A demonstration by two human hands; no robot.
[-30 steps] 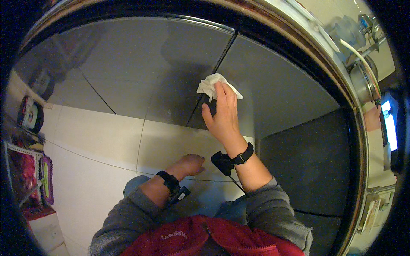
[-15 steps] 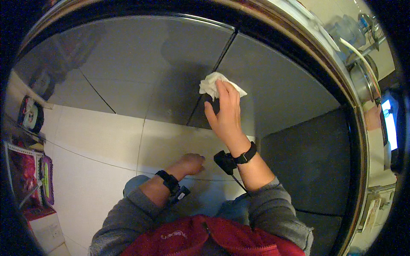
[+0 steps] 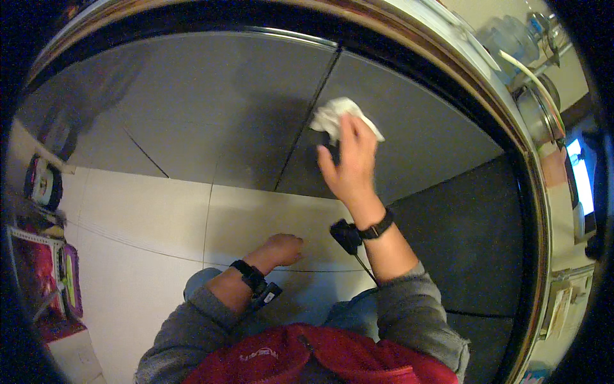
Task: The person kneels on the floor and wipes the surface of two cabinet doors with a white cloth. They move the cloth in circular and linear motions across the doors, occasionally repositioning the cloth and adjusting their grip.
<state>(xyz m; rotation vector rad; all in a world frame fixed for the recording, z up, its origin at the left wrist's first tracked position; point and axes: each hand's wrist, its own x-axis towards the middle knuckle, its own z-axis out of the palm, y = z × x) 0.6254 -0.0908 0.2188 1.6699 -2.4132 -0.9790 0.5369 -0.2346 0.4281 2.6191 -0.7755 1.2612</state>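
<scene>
My right hand [image 3: 354, 160] presses a crumpled white cloth [image 3: 345, 118] against a dark grey glossy cabinet door [image 3: 409, 121]. Its fingers lie over the cloth, with the thumb apart to the left. The cloth sits just right of the dark vertical gap [image 3: 305, 125] between this door and the grey door on the left [image 3: 211, 83]. Lower down, my left hand [image 3: 281, 249] is curled closed above the pale floor, near my knee, and no object shows in it. Both wrists wear black straps with small black devices.
A countertop edge [image 3: 448, 61] curves over the doors. Pots [image 3: 537, 109] and a clear plastic bottle [image 3: 508, 41] stand on the counter at right. More dark panels [image 3: 467, 256] lie to the right. A shelf with red and purple items [image 3: 48, 275] is at left, above pale floor tiles [image 3: 141, 217].
My right hand has slid the cloth slightly right and up, off the gap and onto the right door. My left hand stays nearly where it was. The view has shifted a little.
</scene>
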